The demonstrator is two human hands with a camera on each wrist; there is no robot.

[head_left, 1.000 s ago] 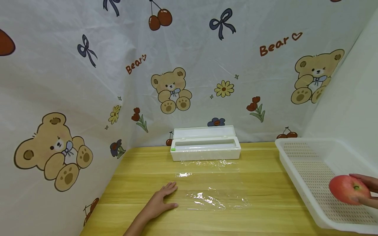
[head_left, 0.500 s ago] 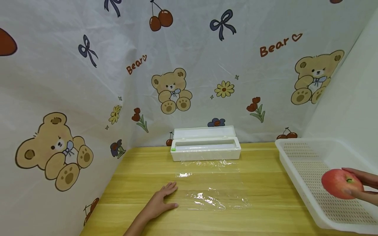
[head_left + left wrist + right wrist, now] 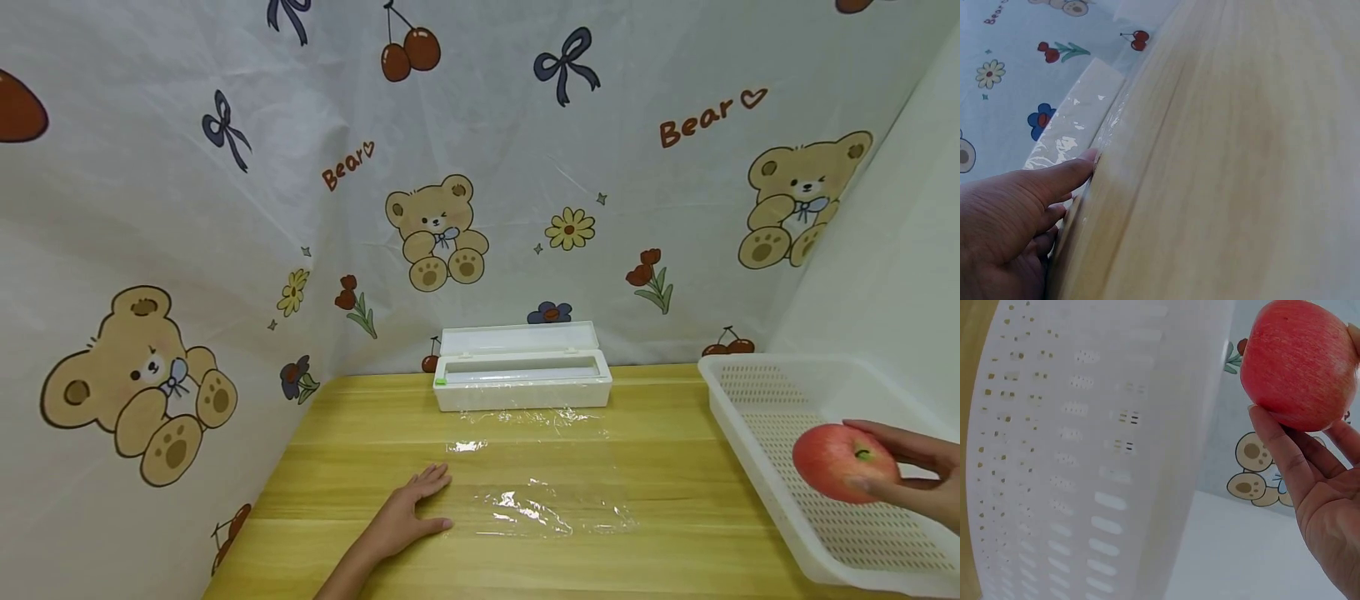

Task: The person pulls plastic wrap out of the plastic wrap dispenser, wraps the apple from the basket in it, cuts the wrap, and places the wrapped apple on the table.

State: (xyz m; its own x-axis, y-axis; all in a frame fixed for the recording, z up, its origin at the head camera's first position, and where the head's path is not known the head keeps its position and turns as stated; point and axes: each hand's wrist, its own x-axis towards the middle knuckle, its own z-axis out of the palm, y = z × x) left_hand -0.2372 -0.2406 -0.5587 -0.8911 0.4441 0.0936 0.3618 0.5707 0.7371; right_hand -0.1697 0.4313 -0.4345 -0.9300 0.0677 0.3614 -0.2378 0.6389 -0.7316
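Note:
A red apple (image 3: 836, 467) is gripped between the thumb and fingers of my right hand (image 3: 924, 475), over the white perforated basket (image 3: 757, 492). The right wrist view shows the apple (image 3: 1300, 365) held at the fingertips, beside the basket wall (image 3: 1166, 456). My left hand (image 3: 403, 517) lies on the table with fingers extended, at the left edge of a sheet of clear plastic wrap (image 3: 525, 508). In the left wrist view, the thumb of the left hand (image 3: 1016, 212) touches the wrap's edge. The wrap stretches from a white dispenser box (image 3: 525, 394) toward the table's front.
The dispenser's lid (image 3: 517, 337) stands raised against a bear-printed cloth backdrop (image 3: 495, 142). Around the wrap spreads the wood-grain table (image 3: 675, 533). A plain white panel (image 3: 892, 258) rises behind the basket on the right.
My right hand has carried the apple leftward and slightly up over the basket. The left hand and the plastic wrap have stayed in place.

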